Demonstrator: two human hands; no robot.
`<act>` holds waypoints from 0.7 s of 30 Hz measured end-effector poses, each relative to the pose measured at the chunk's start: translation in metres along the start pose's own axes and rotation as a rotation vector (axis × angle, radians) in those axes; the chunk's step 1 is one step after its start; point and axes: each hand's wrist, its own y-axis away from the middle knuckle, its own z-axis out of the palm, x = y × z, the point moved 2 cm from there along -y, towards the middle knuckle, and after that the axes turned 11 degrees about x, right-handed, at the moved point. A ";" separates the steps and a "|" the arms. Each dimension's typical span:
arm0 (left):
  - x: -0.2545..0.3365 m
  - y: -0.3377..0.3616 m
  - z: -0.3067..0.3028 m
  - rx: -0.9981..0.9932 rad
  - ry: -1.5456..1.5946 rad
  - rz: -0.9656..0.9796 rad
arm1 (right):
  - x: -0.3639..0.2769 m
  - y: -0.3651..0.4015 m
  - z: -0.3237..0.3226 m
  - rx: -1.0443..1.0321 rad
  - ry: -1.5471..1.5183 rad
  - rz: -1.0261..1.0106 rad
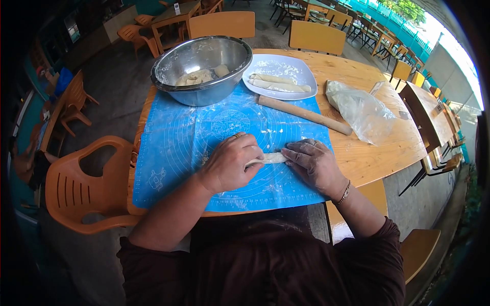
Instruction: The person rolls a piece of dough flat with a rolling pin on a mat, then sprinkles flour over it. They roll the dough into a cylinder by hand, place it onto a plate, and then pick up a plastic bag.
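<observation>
On a blue mat (173, 132) dusted with flour lies a short rolled strip of pale dough (274, 158). My left hand (234, 159) has its fingers closed on the strip's left end. The right end is between the fingers of my right hand (312, 163), which is floury and wears a bracelet at the wrist. Beyond my hands, a wooden rolling pin (305, 115) lies slanted across the mat's right edge. Two dough rolls (279, 83) rest on a white plate (260, 64) behind it. A metal bowl (201, 97) at the back left holds dough pieces (196, 77).
A clear plastic bag (361, 109) lies on the wooden table (367, 166) at the right. An orange chair (89, 186) stands by the table's left side. Yellow chairs (316, 38) are at the far side. At the far left, part of another person shows.
</observation>
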 end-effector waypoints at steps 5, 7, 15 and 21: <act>-0.010 -0.006 0.019 0.247 0.203 -0.166 | -0.005 -0.002 0.003 0.034 -0.063 0.062; -0.011 -0.004 0.023 0.161 0.098 -0.138 | -0.008 -0.005 0.003 0.067 -0.148 0.101; -0.009 0.000 0.015 0.018 0.037 -0.101 | 0.004 -0.003 -0.004 -0.015 -0.208 0.289; 0.007 -0.003 0.015 0.102 0.008 0.048 | -0.006 -0.007 -0.012 -0.020 -0.109 0.211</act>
